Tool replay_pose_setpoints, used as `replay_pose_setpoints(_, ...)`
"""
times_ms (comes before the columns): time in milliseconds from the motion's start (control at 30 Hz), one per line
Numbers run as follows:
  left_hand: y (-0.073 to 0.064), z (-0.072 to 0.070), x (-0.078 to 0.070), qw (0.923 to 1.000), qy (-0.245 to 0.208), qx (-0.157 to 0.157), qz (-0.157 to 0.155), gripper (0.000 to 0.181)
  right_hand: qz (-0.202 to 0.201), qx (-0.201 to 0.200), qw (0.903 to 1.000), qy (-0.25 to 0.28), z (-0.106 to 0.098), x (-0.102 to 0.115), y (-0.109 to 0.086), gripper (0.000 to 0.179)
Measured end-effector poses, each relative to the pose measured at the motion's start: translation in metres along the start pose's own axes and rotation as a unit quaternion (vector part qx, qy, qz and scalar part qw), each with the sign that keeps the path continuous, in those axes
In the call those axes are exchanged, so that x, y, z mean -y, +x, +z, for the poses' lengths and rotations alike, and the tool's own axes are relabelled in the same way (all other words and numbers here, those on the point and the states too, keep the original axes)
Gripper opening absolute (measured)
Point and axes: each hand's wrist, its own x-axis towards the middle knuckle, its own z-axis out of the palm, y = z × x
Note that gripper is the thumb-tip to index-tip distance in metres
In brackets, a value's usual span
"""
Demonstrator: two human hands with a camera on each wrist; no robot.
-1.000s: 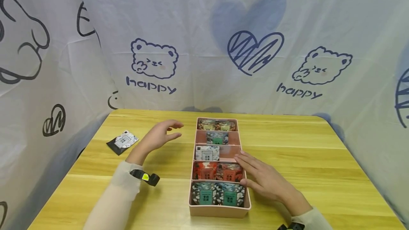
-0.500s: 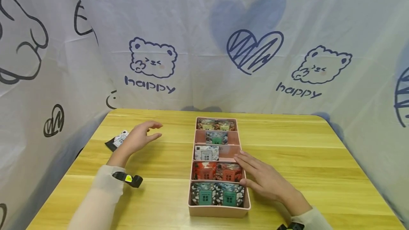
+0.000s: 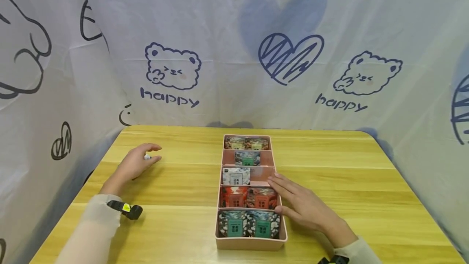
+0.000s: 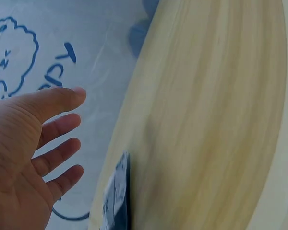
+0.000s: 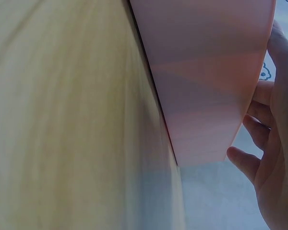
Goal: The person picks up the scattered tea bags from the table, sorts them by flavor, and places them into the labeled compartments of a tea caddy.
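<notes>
My left hand (image 3: 132, 164) hovers over the left part of the table, fingers parted and slightly bent. Beneath it lie tea sachets, mostly hidden; a bit of a white sachet (image 3: 147, 156) shows between thumb and fingers. In the left wrist view, a patterned sachet (image 4: 116, 196) sits below the fingertips, apart from them. My right hand (image 3: 304, 205) rests along the right rim of a long pink box (image 3: 253, 244), fingers extended. The right wrist view has the fingertips at the upper edge of the box's side wall (image 5: 201, 72).
Five-row dividers are not all full: two green sachets (image 3: 249, 224) in front, two red sachets (image 3: 249, 197) behind, then one white sachet (image 3: 236, 176), one blue-green sachet (image 3: 247, 158) and two yellow-labelled sachets (image 3: 246, 143). A printed curtain (image 3: 234, 93) hangs behind the wooden table (image 3: 344, 166).
My left hand has moved left across the table, away from the box, and now covers the sachets that lay in view there. The right hand stays at the box rim.
</notes>
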Motion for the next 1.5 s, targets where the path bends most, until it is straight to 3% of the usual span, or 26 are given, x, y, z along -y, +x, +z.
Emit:
replay_pose_setpoints(467,-0.004,-0.012,0.041,0.9993,-0.006,0.015,-0.034,0.043,-0.009,-0.009,0.9999,0.001,0.002,-0.002,0.0,0.069)
replay_pose_setpoints(900,-0.009,-0.022,0.073,0.9967,-0.053,0.025,-0.056,0.059,-0.028,-0.023,0.9993,-0.011,0.003,-0.002,0.0,0.068)
replay_pose_setpoints(1233,-0.01,-0.019,0.079,0.9945,-0.054,0.028,-0.086,0.072,-0.022,-0.02,0.9995,-0.01,0.004,-0.002,-0.001,0.068)
replay_pose_setpoints(1500,-0.009,-0.015,0.08,0.9953,-0.053,0.026,-0.076,0.068,-0.015,-0.014,0.9998,-0.008,0.004,-0.002,-0.001,0.068)
